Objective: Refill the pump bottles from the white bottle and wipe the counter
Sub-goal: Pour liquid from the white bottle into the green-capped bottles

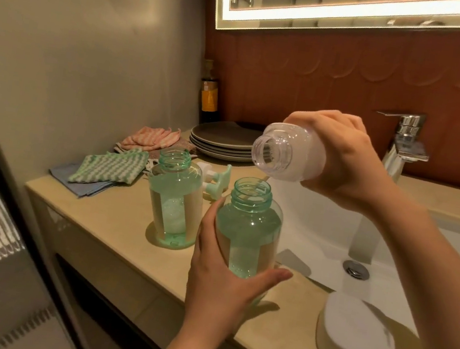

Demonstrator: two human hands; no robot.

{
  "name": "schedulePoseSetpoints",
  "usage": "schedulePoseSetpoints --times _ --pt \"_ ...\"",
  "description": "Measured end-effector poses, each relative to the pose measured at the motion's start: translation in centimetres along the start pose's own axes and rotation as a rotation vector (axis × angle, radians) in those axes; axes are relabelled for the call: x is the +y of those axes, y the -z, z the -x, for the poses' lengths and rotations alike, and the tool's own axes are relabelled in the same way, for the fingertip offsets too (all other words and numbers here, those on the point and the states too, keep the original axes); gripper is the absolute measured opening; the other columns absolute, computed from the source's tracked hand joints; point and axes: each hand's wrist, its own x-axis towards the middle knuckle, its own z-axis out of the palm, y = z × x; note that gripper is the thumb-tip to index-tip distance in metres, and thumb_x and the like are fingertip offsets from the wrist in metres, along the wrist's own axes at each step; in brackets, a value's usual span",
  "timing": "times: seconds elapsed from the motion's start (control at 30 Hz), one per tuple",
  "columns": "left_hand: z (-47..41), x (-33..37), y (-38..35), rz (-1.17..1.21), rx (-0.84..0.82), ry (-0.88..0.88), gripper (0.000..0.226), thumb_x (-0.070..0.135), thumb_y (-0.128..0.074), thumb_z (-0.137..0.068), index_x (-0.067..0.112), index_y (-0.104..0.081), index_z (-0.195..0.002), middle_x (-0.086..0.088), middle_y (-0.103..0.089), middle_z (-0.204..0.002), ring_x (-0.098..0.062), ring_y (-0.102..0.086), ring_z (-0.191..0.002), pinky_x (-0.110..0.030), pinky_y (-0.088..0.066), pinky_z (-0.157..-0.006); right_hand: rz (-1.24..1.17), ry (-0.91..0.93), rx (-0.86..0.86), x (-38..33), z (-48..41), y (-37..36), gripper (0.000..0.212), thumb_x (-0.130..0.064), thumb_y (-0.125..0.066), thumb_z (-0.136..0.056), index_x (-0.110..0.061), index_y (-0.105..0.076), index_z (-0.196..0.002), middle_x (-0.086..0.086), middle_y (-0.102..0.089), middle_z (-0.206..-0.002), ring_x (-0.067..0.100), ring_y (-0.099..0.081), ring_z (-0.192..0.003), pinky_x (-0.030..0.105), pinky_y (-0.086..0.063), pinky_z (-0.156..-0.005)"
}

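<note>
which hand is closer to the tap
Right. The right hand, tipping the white bottle, is just left of the tap; the left hand holds a green bottle well below it.

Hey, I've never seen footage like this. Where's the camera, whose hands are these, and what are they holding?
There is no machine here. This one picture comes from a camera worn on a person's head, looking down at their own two hands at a bathroom counter. The left hand grips a green pump bottle with its pump off and its neck open. The right hand holds the white bottle tilted, mouth just above that neck. A second green bottle stands open beside it, with pump tops lying behind. Also on the counter are cloths, stacked plates and a white box. The sink is on the right.
</note>
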Motion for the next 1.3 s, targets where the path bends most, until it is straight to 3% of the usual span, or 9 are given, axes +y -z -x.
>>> schedulePoseSetpoints --times 0.13,0.2,0.37,0.5,0.6,0.73,0.9,1.07,1.3 --pt "-0.03 -0.3 -0.04 0.013 -0.011 -0.019 0.106 0.071 -0.074 -0.038 0.067 -0.015 -0.126 0.029 -0.034 -0.14 0.015 -0.031 -0.124 -0.004 -0.025 -0.091 0.033 0.041 0.015 -0.19 -0.25 -0.25 0.071 -0.014 -0.085 -0.061 -0.019 -0.051 -0.123 0.003 -0.059 -0.118 0.024 -0.05 -0.113 0.033 -0.024 -0.094" --pt "-0.07 -0.27 -0.05 0.014 -0.011 -0.025 0.104 0.072 -0.073 -0.039 0.069 -0.013 -0.125 0.031 -0.033 -0.139 0.018 -0.028 -0.123 -0.001 -0.024 -0.088 0.052 0.06 0.022 -0.17 -0.27 -0.35 0.069 -0.015 -0.084 -0.062 -0.019 -0.051 -0.122 0.003 -0.06 -0.117 0.025 -0.05 -0.112 0.034 -0.025 -0.093" --pt "-0.05 -0.17 -0.02 0.006 -0.011 -0.034 0.104 0.074 -0.073 -0.039 0.071 -0.011 -0.124 0.036 -0.031 -0.136 0.022 -0.027 -0.121 -0.008 -0.026 -0.09 0.087 0.091 0.043 -0.2 -0.22 -0.63 0.066 -0.012 -0.083 -0.063 -0.018 -0.052 -0.121 0.004 -0.061 -0.115 0.025 -0.052 -0.109 0.033 -0.026 -0.09" --pt "0.0 -0.14 0.03 0.018 -0.014 -0.018 0.108 0.073 -0.074 -0.039 0.064 -0.015 -0.128 0.028 -0.035 -0.14 0.012 -0.033 -0.125 -0.023 -0.031 -0.099 0.098 0.094 0.054 -0.2 -0.21 -0.7 0.063 -0.011 -0.081 -0.064 -0.016 -0.054 -0.121 0.003 -0.062 -0.116 0.023 -0.051 -0.109 0.028 -0.024 -0.088" --pt "-0.01 -0.12 0.01 0.015 -0.019 -0.016 0.106 0.074 -0.073 -0.038 0.068 -0.014 -0.126 0.03 -0.035 -0.139 0.014 -0.032 -0.125 -0.022 -0.031 -0.098 0.114 0.104 0.066 -0.24 -0.3 -0.57 0.06 -0.012 -0.081 -0.066 -0.015 -0.055 -0.12 0.003 -0.062 -0.116 0.025 -0.053 -0.108 0.025 -0.022 -0.087" --pt "0.04 -0.09 0.08 0.018 -0.025 -0.007 0.106 0.074 -0.073 -0.039 0.067 -0.015 -0.127 0.028 -0.036 -0.139 0.011 -0.034 -0.124 -0.025 -0.031 -0.1 0.125 0.117 0.069 -0.31 -0.36 -0.39 0.063 -0.011 -0.082 -0.064 -0.014 -0.055 -0.121 0.005 -0.062 -0.117 0.028 -0.054 -0.108 0.033 -0.028 -0.09" --pt "0.06 -0.08 0.1 0.009 -0.026 0.003 0.103 0.075 -0.07 -0.038 0.072 -0.01 -0.122 0.029 -0.033 -0.139 0.027 -0.026 -0.116 -0.01 -0.026 -0.09 0.119 0.113 0.063 -0.36 -0.37 -0.4 0.063 -0.011 -0.082 -0.065 -0.013 -0.055 -0.121 0.006 -0.062 -0.117 0.028 -0.054 -0.108 0.034 -0.029 -0.089" --pt "0.01 -0.35 0.03 0.017 -0.017 -0.011 0.105 0.072 -0.072 -0.039 0.065 -0.016 -0.128 0.03 -0.036 -0.138 0.022 -0.03 -0.12 -0.007 -0.026 -0.089 0.119 0.121 0.063 -0.32 -0.4 -0.31 0.063 -0.012 -0.082 -0.065 -0.012 -0.055 -0.122 0.006 -0.062 -0.118 0.028 -0.053 -0.108 0.038 -0.032 -0.088" --pt "-0.03 -0.39 0.05 -0.009 -0.014 -0.03 0.102 0.074 -0.071 -0.041 0.07 -0.012 -0.123 0.04 -0.029 -0.133 0.028 -0.025 -0.115 -0.002 -0.022 -0.088 0.124 0.113 0.05 -0.32 -0.37 -0.32 0.067 -0.01 -0.083 -0.063 -0.011 -0.055 -0.123 0.007 -0.061 -0.119 0.029 -0.053 -0.109 0.038 -0.033 -0.089"
